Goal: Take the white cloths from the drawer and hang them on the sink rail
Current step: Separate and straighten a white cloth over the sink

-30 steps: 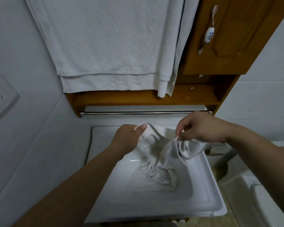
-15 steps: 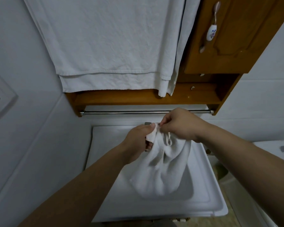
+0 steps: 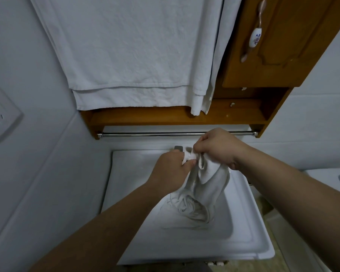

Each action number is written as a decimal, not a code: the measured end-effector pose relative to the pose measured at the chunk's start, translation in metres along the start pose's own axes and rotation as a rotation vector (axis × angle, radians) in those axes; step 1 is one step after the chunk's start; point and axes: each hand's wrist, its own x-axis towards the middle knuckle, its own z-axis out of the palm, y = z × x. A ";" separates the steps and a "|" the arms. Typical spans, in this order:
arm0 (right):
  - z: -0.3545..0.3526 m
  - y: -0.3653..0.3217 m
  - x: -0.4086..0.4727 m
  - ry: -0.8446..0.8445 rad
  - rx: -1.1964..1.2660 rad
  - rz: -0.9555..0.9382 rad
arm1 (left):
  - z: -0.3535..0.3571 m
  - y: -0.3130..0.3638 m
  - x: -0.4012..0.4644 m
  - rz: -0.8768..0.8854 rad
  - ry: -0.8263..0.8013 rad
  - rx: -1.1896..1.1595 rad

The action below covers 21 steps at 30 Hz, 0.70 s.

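White cloth (image 3: 208,179), plain, no print; frayed pale threads seen at its lower end. White towel (image 3: 130,55) at 12 o'clock, plain, faint crinkle texture; a second white towel (image 3: 214,75) is hung just beside it. Sink (image 3: 249,228) at 6 o'clock: glossy white. Rail (image 3: 155,134): bright silver metal. Shelf (image 3: 165,116) and cabinet door (image 3: 294,40) at 1–2 o'clock: warm orange-brown wood. Door handle (image 3: 254,36): coppery metal with a white ceramic centre, blue and red floral motif painted on it. Wall tiles (image 3: 37,95) are rendered pale grey-white. Socket (image 3: 0,116) at 9 o'clock: white.
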 end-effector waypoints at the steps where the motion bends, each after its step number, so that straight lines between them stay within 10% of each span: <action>1: -0.001 0.000 -0.001 0.003 -0.003 0.005 | 0.001 0.001 -0.001 0.008 0.010 0.005; 10: -0.007 0.004 -0.002 -0.023 -0.014 -0.022 | 0.003 0.005 -0.004 0.014 -0.018 -0.031; 21: -0.001 0.037 -0.014 0.088 -0.494 -0.602 | -0.012 -0.004 -0.004 -0.247 -0.174 -0.615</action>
